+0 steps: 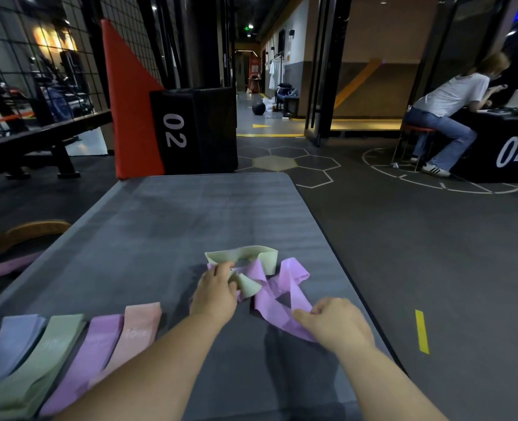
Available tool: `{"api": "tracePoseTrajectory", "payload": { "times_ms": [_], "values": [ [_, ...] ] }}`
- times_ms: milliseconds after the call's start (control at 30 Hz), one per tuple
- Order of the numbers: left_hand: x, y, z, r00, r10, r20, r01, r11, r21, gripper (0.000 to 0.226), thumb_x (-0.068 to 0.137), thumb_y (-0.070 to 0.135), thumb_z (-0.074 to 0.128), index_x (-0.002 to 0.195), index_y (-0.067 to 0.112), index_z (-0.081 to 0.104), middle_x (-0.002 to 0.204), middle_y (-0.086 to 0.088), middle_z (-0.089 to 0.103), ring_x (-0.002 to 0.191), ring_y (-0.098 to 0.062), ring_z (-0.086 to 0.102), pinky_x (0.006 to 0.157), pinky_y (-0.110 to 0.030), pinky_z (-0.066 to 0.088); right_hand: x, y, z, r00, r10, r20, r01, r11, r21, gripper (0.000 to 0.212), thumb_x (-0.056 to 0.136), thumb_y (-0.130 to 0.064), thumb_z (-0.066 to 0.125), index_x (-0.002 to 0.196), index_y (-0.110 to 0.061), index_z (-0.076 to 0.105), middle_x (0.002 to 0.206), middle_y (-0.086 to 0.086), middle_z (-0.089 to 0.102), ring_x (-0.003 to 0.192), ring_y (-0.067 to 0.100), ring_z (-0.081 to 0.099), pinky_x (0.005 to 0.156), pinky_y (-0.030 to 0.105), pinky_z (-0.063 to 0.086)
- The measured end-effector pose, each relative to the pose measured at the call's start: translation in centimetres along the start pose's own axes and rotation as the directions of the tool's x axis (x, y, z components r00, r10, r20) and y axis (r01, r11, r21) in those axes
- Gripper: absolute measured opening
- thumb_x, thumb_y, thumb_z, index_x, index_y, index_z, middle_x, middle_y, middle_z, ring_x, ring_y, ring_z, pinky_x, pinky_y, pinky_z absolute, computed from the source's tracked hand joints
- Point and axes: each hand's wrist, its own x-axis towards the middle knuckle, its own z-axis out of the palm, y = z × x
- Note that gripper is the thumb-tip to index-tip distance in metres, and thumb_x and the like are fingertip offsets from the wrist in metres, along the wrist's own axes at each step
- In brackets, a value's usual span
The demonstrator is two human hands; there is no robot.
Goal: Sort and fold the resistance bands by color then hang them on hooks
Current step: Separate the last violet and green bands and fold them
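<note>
A tangle of bands lies on the grey mat (172,226): a pale green band (253,255) looped over a purple band (285,284). My left hand (215,291) pinches a folded end of the pale green band. My right hand (333,322) grips the near end of the purple band against the mat. At the near left, several flat bands lie side by side: blue (11,344), green (43,360), purple (92,350) and pink (137,329).
A black box marked 02 (193,129) and an orange pad (130,101) stand beyond the mat. A person (452,107) sits at a black table marked 04 at the right. A wooden ring and a purple band (8,265) lie at the left on the floor.
</note>
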Motion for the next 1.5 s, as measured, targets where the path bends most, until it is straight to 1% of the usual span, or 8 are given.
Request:
{"api": "tracePoseTrajectory", "payload": {
  "times_ms": [100,267,500,700,867,1000,1233,1500],
  "values": [
    [-0.5,-0.1,0.4,0.999,-0.021,0.04,0.016,0.992,0.128,0.053,0.1,0.038,0.034,0.15,0.031,0.018,0.161,0.004,0.009,0.147,-0.029,0.005,0.117,-0.049,0.012,0.0,-0.1,0.3,0.999,-0.028,-0.042,0.028,1.0,-0.001,0.033,0.084,-0.061,0.051,0.076,-0.029,0.058,0.096,-0.001,0.047,0.098,0.021,0.053,0.07,0.028,0.043],
    [-1.1,0.6,-0.6,0.998,-0.037,-0.056,0.05,0.966,0.253,0.061,0.098,0.033,0.032,0.153,0.032,0.004,0.16,0.009,-0.014,0.146,-0.026,-0.018,0.117,-0.051,-0.007,-0.1,-0.2,0.9,0.998,-0.055,-0.011,0.055,0.997,0.054,0.039,0.085,-0.037,0.059,0.121,-0.024,0.052,0.123,0.001,0.046,0.104,0.022,0.054,0.074,0.028,0.042],
    [-4.7,2.2,0.1,0.967,0.254,-0.034,-0.247,0.96,0.132,0.041,0.09,0.023,0.046,0.128,0.037,0.052,0.138,0.021,0.045,0.127,-0.014,0.031,0.105,-0.028,0.022,-0.2,-0.6,1.6,0.987,-0.14,0.074,0.141,0.99,-0.003,0.04,0.084,-0.024,0.058,0.123,-0.018,0.054,0.117,0.003,0.056,0.093,0.02,0.052,0.073,0.025,0.04],
    [-7.4,3.0,0.9,0.961,0.277,0.018,-0.276,0.952,0.133,0.028,0.095,0.039,0.04,0.115,0.033,0.06,0.124,0.021,0.055,0.12,-0.013,0.037,0.094,-0.029,0.027,-0.7,-1.3,2.0,0.958,-0.224,0.182,0.239,0.969,-0.063,0.016,0.08,-0.024,0.059,0.095,-0.027,0.064,0.083,-0.007,0.062,0.084,0.019,0.056,0.072,0.026,0.047],
    [-8.6,2.1,0.3,0.959,0.284,-0.006,-0.274,0.933,0.233,0.044,0.086,0.057,0.034,0.11,0.035,0.064,0.143,0.023,0.038,0.125,-0.015,0.025,0.098,-0.034,0.02,-1.8,-1.6,1.9,0.923,-0.272,0.273,0.285,0.959,-0.009,0.017,0.08,-0.023,0.052,0.073,-0.032,0.065,0.077,-0.007,0.064,0.073,0.018,0.058,0.059,0.024,0.045],
    [-9.8,1.1,0.2,0.925,0.375,-0.058,-0.338,0.885,0.32,0.037,0.068,0.062,0.044,0.077,0.035,0.069,0.099,0.015,0.06,0.096,-0.017,0.045,0.08,-0.034,0.033,-2.0,-1.7,2.2,0.904,-0.324,0.278,0.31,0.946,0.095,0.016,0.085,-0.023,0.057,0.083,-0.026,0.072,0.076,-0.007,0.065,0.078,0.015,0.063,0.064,0.021,0.046],
    [-10.7,1.5,0.5,0.98,0.11,0.167,-0.153,0.95,0.274,0.054,0.08,0.052,0.059,0.126,0.027,0.044,0.129,0.004,0.049,0.122,-0.024,0.045,0.097,-0.036,0.036,-2.3,-1.9,1.1,0.95,-0.199,0.241,0.083,0.904,0.419,0.024,0.084,0.001,0.044,0.092,-0.015,0.059,0.068,0.003,0.067,0.048,0.011,0.057,0.048,0.02,0.049],
    [-10.7,1.8,-1.0,0.934,0.041,0.355,-0.063,0.997,0.052,0.018,0.084,0.029,0.047,0.097,0.026,0.058,0.103,0.001,0.067,0.094,-0.026,0.064,0.079,-0.032,0.052,-0.7,-0.6,1.1,0.994,-0.11,0.021,0.099,0.949,0.299,0.03,0.09,-0.017,0.048,0.119,-0.025,0.05,0.098,0.001,0.064,0.082,0.023,0.06,0.066,0.031,0.048]
  ]
}}
